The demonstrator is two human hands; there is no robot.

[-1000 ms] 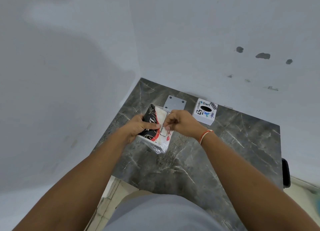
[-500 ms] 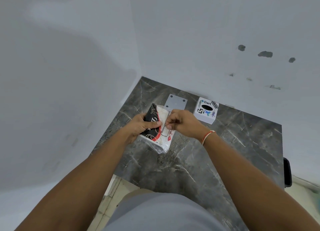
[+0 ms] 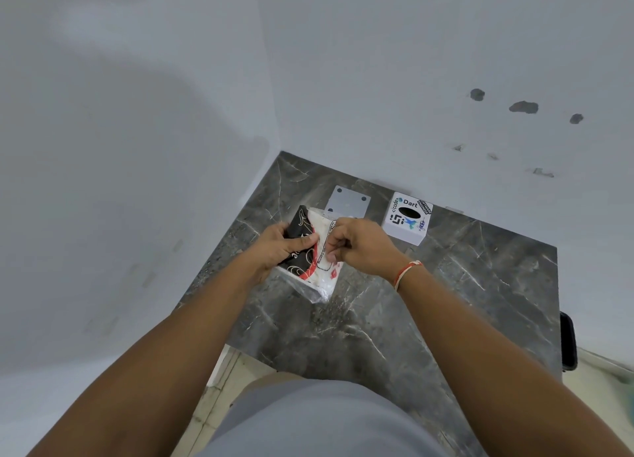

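Note:
A soft plastic packet point(image 3: 317, 268), printed black, white and red, is held just above the dark marble tabletop point(image 3: 394, 319). My left hand point(image 3: 279, 245) grips its black left side, thumb across the front. My right hand point(image 3: 356, 247) has curled fingers pinching the packet's white front near the middle. The packet's clear lower end hangs toward the table.
A white cube box point(image 3: 408, 218) with stickers and a dark oval slot on top stands behind my right hand. A grey square plate point(image 3: 348, 201) with corner holes lies by the back wall. White walls close the left and back. A dark object point(image 3: 568, 341) sits at the table's right edge.
Both hands keep their hold on the packet; my right fingers have shifted slightly on its front. The camera view has drifted a little.

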